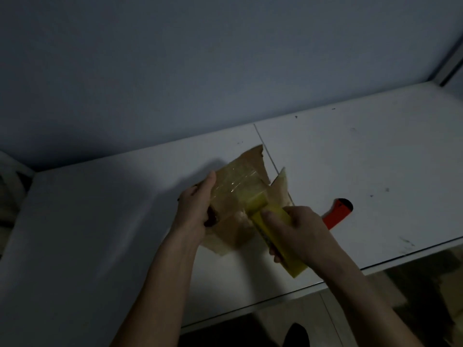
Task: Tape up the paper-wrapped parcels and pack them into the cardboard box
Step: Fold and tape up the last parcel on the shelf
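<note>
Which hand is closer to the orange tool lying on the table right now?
Right. The right hand, gripping the yellow tape roll, sits just left of the orange tool; the left hand holds the parcel further left.

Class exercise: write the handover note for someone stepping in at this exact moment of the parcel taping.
Left hand grips the paper-wrapped parcel at its left side, just over the white table.
Right hand has its grip on the yellow tape roll, held against the parcel.
Red-and-black tool lies on the table, right of the hands.
Done: clear tape already across the parcel's top.
Left: finish this strip, then pack; no cardboard box can be made out.
</note>
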